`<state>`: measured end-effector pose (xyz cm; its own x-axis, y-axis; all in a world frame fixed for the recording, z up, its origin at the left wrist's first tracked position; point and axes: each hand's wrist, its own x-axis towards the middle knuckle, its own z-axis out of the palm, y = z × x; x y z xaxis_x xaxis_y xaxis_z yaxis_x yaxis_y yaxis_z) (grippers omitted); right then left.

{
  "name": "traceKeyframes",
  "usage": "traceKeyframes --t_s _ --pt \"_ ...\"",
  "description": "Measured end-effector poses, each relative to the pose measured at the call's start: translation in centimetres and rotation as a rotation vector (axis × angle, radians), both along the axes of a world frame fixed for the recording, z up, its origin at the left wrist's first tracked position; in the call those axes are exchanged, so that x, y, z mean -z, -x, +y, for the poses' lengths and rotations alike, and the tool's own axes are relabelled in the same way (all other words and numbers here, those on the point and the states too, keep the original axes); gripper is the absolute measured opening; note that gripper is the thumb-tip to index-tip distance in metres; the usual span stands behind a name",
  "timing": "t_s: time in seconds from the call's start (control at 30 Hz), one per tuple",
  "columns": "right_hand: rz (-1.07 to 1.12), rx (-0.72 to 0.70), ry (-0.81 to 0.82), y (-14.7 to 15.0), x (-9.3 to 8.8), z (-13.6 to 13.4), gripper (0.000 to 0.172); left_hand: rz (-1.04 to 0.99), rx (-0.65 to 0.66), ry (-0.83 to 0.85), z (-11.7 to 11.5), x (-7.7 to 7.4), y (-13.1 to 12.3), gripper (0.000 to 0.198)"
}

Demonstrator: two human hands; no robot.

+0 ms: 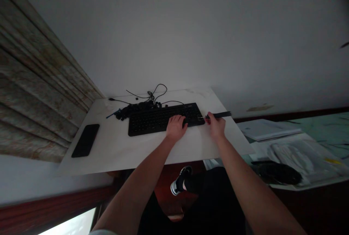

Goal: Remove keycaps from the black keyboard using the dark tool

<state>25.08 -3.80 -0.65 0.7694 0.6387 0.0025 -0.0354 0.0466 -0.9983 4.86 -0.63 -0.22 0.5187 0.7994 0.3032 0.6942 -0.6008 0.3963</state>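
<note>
**2 hands at black kbd, R pinching strip**

Nearest: 2 bare forearms come up from below, 1 hand each side. L hand (176, 127) lies palm-down on the kbd's lower right keys, fingers draped over them, spread loose, holding nothing. R hand (216, 126) is just right of the kbd, fingers closed narrow on 1 flat black strip (219, 115), which sticks out past the hand and reaches to the kbd's right end. 1 small red bit (207, 120) sits at the fingertips, too small to tell what.

Below the board's near edge: 1 dark shoe (181, 180) w/ pale sole, hard to make out.

1 black kbd (163, 119) lies flat, slightly angled, on 1 white board (114, 151). Behind it, touching its back edge: 1 lumpy black bundle (133, 110), w/ thin black cables (156, 95) looping off it, and 1 thin blue piece (113, 114) at its left end. 1 black phone (85, 140) lies face-up near the board's left edge, well apart from the kbd.

Right of board, lower down: 1 stack of papers (269, 129), 1 white bag (297, 158), 1 black object (276, 173). Left: 1 ribbed, stained curtain (40, 82).
</note>
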Motion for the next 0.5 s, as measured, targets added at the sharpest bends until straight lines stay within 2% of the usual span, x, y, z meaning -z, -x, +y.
traceKeyframes --t_s 0.1,0.27,0.37,0.5 --pt "-0.111 -0.133 0.075 0.7 -1.2 0.1 0.044 0.024 0.009 -0.017 0.0 0.1 0.1 0.035" --pt "-0.460 -0.426 0.241 2.7 -3.1 0.3 0.037 0.044 0.027 -0.038 0.0 0.1 0.1 0.036" --pt "-0.590 -0.471 0.286 3.5 -3.4 0.5 0.031 0.061 0.029 -0.038 0.0 0.0 0.1 0.034" --pt "-0.442 -0.462 0.254 3.9 -3.3 0.7 0.028 0.081 0.021 -0.041 0.0 -0.1 0.0 0.024"
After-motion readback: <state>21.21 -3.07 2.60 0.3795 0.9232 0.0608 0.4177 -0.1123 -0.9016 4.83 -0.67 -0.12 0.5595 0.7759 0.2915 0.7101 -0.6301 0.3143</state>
